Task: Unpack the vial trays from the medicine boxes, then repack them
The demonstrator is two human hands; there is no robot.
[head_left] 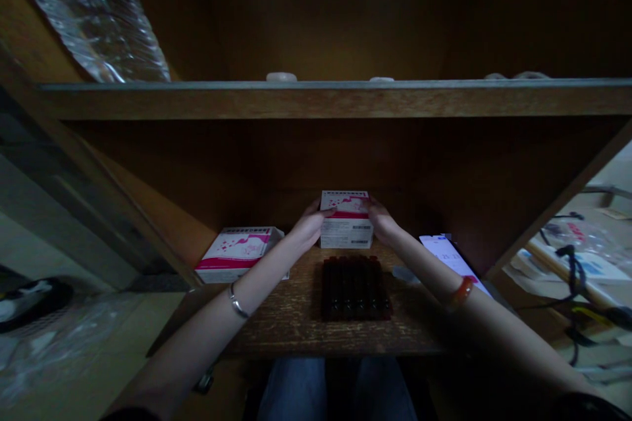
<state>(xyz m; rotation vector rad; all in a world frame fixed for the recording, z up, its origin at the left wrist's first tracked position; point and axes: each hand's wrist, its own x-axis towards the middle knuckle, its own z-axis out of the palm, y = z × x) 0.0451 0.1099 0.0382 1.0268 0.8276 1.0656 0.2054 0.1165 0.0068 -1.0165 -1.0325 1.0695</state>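
Box (344,220), pink and white, is held between both hands, centred over the back half of the counter (296,325). Left hand (310,225) pinches its left side, thumb over the top; right hand (382,220) presses in on the right side. Can't tell if the box bottom touches the wood.

Counter: dark brown wood, grain worn pale toward the front edge, set inside an open wooden cabinet. Just in front of the box, a dark tray (355,289); contents too dark to make out. Second carton (241,250), same colours, flat at the left end. Phone (447,256), screen lit, at the right end, partly behind the right forearm. Small clear plastic piece (405,274) near that forearm.

Upper shelf (340,102) spans the cabinet above the hands: clear plastic wrap (99,20) at its left end, a few small pale items along the edge.

Room: dim. Left, tiled floor (148,322) with a shoe (34,302) and loose plastic. Right, clutter: pole (567,276), black straps (575,279), more plastic.
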